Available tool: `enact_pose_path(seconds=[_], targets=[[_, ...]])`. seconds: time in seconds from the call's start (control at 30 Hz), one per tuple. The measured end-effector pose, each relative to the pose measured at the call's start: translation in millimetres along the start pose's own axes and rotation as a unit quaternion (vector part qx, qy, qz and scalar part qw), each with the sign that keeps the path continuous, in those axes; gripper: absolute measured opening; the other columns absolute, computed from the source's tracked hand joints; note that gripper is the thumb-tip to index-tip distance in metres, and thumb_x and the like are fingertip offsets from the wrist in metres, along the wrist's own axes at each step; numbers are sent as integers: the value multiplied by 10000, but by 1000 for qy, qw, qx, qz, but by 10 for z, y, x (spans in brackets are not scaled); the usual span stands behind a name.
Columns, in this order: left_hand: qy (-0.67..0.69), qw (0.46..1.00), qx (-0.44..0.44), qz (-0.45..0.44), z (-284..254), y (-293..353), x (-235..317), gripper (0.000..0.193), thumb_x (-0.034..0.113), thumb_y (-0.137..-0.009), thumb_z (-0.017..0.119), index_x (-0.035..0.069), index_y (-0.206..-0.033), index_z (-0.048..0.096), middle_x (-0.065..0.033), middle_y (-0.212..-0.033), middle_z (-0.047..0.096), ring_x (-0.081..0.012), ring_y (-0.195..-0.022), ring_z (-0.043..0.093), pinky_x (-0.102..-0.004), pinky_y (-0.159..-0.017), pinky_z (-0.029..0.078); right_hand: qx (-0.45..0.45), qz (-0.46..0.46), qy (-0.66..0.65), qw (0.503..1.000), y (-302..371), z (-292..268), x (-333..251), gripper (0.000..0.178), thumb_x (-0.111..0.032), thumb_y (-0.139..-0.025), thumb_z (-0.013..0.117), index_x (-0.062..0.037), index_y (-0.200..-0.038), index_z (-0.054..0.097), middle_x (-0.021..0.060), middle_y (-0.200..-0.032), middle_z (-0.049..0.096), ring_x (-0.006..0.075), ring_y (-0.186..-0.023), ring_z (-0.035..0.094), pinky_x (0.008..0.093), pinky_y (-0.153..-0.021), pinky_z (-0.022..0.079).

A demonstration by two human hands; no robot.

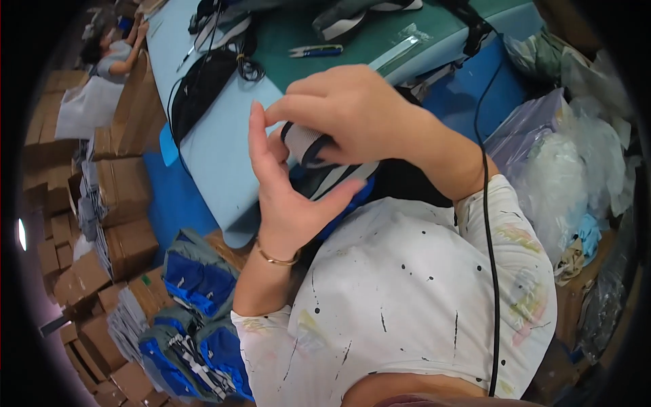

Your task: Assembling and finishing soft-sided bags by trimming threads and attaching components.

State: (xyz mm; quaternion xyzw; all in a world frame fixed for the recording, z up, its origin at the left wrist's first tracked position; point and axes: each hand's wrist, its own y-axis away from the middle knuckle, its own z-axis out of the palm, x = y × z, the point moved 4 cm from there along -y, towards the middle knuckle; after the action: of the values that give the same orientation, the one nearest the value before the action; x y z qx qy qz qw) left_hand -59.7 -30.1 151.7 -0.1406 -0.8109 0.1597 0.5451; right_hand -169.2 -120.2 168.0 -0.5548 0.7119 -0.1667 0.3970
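one left hand (290, 202) spread, right hand (349, 105) curled

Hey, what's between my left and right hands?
In the head view, a curved, light mesh piece with dark edging is between your left hand and right hand, with white-striped dark fabric below it.

Beneath and beyond the fingers (258, 139) spreads a pale-blue worktop (217, 149), partly overlaid by a dark green covering (286, 34); brown cartons (129, 251) stand stacked well left of them, and a white light (22, 234) (a narrow, glaring sliver) shows farther left, while a bright blue surface (454, 98) and heaped clear plastic (559, 176) lie off to the fingers' right
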Motion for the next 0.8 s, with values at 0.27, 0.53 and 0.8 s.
enact_pose_path(seconds=[0.27, 0.53, 0.8], targets=[[-123, 985, 78, -94, -591, -24, -100, 780, -120, -660, 513, -4, -1398, 287, -64, -986, 552, -125, -885, 542, -250, -800, 461, 267, 37, -248, 931, 184, -556, 622, 369, 1, -676, 712, -40, -1035, 638, 74, -936, 642, 159, -764, 595, 225, -697, 476], [-194, 945, 202, -168, -2180, 900, 14, 558, -125, -771, 494, 0, -1310, 424, -28, -910, 571, -99, -843, 541, -227, -867, 416, 449, 241, -420, 751, 483, -676, 1533, 352, 24, -752, 553, -30, -1098, 586, 9, -775, 564, 92, -655, 535, 198, -582, 409], [-11, 966, 207, -153, -2298, 1264, 847, 475, 241, -761, 716, -22, -1060, 457, -101, -773, 551, -108, -613, 517, -244, -572, 428, 218, 239, -249, 913, 249, -575, 1459, 335, 42, -797, 544, -13, -1122, 601, 19, -868, 604, 93, -807, 563, 223, -724, 446]])
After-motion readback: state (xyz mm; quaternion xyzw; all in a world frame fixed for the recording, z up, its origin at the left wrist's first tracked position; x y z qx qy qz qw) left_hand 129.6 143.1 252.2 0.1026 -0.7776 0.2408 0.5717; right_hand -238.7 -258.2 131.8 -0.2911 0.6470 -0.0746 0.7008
